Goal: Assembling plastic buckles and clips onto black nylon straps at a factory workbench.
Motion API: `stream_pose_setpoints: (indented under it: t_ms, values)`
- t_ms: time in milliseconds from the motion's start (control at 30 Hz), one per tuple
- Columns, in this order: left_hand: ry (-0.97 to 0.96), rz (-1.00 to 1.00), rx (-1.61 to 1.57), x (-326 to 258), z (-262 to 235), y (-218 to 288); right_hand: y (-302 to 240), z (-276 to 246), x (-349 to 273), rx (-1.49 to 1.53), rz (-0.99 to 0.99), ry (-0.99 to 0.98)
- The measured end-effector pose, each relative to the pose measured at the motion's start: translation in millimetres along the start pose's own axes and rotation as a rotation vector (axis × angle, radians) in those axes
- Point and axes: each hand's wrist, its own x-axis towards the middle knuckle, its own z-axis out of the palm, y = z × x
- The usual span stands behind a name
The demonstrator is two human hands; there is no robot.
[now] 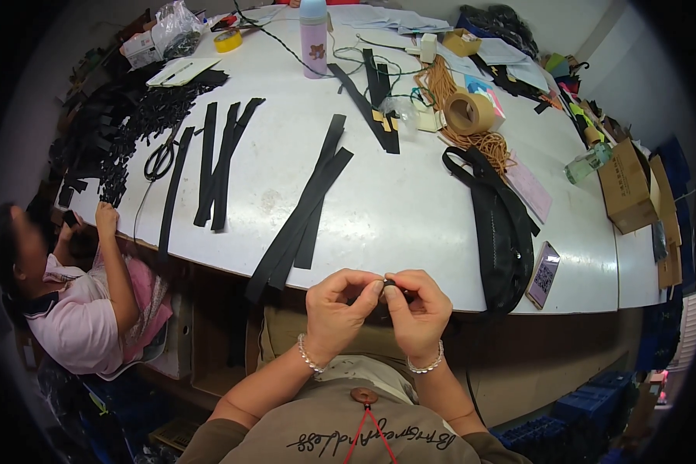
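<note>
My left hand [339, 308] and my right hand [419, 309] meet just below the near edge of the white table [410, 209]. Both pinch a small black piece [391, 287] between thumbs and fingertips; its shape is mostly hidden by my fingers. A bead bracelet sits on each wrist. Long black straps [301, 220] lie on the table just beyond my left hand and hang over the edge. A black bag [501, 232] lies to the right of my hands, with a phone [544, 274] beside it.
A seated person [69, 301] at the left reaches onto a pile of small black parts [131, 131]. Scissors [161, 158], more black strips [216, 162], a pink bottle [314, 39], a tape roll [469, 113], orange cord [487, 143] and cardboard boxes [625, 185] are on and around the table.
</note>
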Motion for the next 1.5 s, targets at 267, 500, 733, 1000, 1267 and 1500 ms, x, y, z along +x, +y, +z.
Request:
stream_pose_setpoints:
  t_ms: [267, 500, 733, 1000, 1267, 1500]
  values:
    - [-0.188, -0.329, -0.224, 10.5, -6.6, 3.6, 9.9, -3.7, -5.7, 0.564, 0.409, 0.095]
    - [-0.196, -0.349, -0.195, 12.4, -6.9, 6.0, 9.6, -4.2, -5.3, 0.535, 0.466, 0.107]
    - [-0.206, -0.373, -0.126, 13.6, -5.6, 8.1, 15.4, -1.0, -10.1, 0.586, 0.462, 0.181]
    - [-0.17, -0.339, -0.128, 13.3, -3.9, 7.2, 12.9, -1.1, -5.7, 0.452, 0.367, 0.141]
    - [-0.136, -0.265, 0.031, 14.3, -2.8, 8.5, 18.2, -5.7, -3.7, 0.225, 0.233, 0.078]
    - [-0.127, -0.267, -0.025, 12.5, -0.9, 1.9, 16.0, -5.5, -4.1, 0.231, 0.234, 0.065]
